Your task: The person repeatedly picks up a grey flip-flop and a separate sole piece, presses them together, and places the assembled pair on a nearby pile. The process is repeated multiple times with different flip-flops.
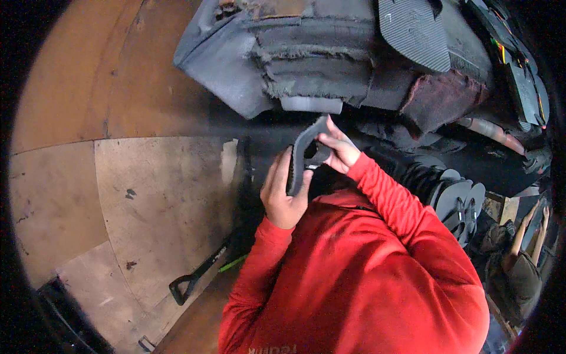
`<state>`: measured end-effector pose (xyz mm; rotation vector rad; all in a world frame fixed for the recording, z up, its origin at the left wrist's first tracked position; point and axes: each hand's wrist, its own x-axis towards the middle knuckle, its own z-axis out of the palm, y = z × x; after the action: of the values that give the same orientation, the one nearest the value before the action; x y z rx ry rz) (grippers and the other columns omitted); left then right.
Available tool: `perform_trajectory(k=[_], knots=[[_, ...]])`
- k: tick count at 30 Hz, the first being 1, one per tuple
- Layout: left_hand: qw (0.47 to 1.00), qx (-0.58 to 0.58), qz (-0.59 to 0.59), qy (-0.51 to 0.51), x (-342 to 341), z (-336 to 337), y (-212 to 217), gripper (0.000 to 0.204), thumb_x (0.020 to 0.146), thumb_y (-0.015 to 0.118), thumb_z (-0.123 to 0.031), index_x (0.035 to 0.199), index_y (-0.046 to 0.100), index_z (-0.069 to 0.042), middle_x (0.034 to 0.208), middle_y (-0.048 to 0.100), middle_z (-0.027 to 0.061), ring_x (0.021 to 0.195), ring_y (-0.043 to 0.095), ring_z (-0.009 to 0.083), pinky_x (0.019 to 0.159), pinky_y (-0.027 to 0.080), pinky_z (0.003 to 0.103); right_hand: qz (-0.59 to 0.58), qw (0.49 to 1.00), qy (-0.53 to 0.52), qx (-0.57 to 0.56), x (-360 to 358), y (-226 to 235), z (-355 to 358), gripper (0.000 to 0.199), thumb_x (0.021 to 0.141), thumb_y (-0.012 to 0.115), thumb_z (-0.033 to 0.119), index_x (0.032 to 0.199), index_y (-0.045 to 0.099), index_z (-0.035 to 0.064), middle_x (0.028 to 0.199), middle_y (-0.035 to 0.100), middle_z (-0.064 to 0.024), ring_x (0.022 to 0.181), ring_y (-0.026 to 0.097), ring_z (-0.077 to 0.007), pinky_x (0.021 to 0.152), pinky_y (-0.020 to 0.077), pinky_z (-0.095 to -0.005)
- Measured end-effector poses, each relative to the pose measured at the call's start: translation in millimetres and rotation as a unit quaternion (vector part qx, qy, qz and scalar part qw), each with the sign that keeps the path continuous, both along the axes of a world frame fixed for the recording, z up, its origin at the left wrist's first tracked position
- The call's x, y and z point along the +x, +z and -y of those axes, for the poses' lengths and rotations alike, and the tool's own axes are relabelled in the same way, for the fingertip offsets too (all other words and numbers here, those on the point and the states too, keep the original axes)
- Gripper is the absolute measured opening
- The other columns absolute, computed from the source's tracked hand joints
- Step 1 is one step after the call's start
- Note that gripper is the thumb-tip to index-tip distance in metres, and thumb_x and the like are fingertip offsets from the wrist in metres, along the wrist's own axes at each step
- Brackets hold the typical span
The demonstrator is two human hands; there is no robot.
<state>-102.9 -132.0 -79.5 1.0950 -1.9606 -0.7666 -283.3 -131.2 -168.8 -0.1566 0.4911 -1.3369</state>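
Both my hands are on a dark grey flip-flop (300,147), held on edge and bent in front of my chest. My left hand (280,192) wraps its lower end, with the fingers on the outer face and the thumb on the inner side. My right hand (341,146) grips the upper end and the dark strap side. The strap is partly hidden by the fingers. Just beyond my hands is the worn, cloth-covered bench (312,71), with a pale grey block (311,105) at its near edge.
A textured grey sole (415,35) lies on the bench; more footwear (525,88) sits at far right. Stacked flip-flops (457,200) stand right of me. Another person (522,271) is at the right rim. A black D-shaped handle (184,289) lies left, by wooden boards (159,206).
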Motion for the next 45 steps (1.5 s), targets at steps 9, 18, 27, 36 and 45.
perform_trajectory(k=[9,18,27,36,45], knots=[[0.991,0.028,0.126,-0.033,-41.7,41.3,14.3,0.048,0.095,0.065,-0.023,0.133,0.053,0.004,0.122,0.062,0.0255,0.108,0.064,0.0394,0.093,0.049,0.041,0.08,0.991,0.019,0.103,-2.4,-33.8,14.8,0.051,0.098,0.061,0.013,0.142,0.033,0.0146,0.128,0.057,-0.0115,0.11,0.066,-0.0287,0.089,0.0591,-0.0507],[0.968,0.185,0.171,-0.013,-82.1,50.3,-3.1,0.036,0.094,0.061,-0.016,0.121,0.059,0.007,0.102,0.067,0.03,0.097,0.066,0.0459,0.081,0.052,0.046,0.016,0.957,0.019,0.289,-45.1,-18.1,-27.6,0.053,0.095,0.068,0.021,0.137,0.036,0.0192,0.119,0.062,-0.0097,0.099,0.069,-0.0275,0.082,0.0612,-0.0524],[0.987,0.13,0.088,0.045,-51.4,18.5,56.2,0.035,0.096,0.059,-0.011,0.127,0.057,0.006,0.112,0.067,0.0268,0.101,0.067,0.0403,0.086,0.052,0.042,-0.005,0.988,0.112,0.109,-42.4,23.6,11.5,0.059,0.094,0.069,0.014,0.139,0.031,0.0159,0.121,0.061,-0.0122,0.104,0.069,-0.0322,0.081,0.0619,-0.0513],[0.993,0.078,0.08,0.047,-17.6,-20.6,90.6,0.04,0.094,0.061,-0.005,0.132,0.054,0.005,0.117,0.065,0.0252,0.106,0.067,0.0374,0.088,0.052,0.038,0.038,0.993,0.081,0.071,-15.8,52.0,-1.5,0.076,0.094,0.065,0.004,0.151,0.018,0.0227,0.118,0.064,-0.0108,0.094,0.072,-0.0294,0.079,0.0628,-0.0487],[0.971,0.231,0.023,0.066,60.7,-106.7,57.1,0.058,0.092,0.067,-0.018,0.141,0.044,0.004,0.131,0.059,0.022,0.115,0.063,0.0382,0.096,0.049,0.037,-0.133,0.985,0.11,0.007,9.6,47.9,-41.6,0.109,0.088,0.07,-0.004,0.158,-0.004,0.0352,0.124,0.063,-0.0091,0.102,0.068,-0.0238,0.08,0.0602,-0.042]])
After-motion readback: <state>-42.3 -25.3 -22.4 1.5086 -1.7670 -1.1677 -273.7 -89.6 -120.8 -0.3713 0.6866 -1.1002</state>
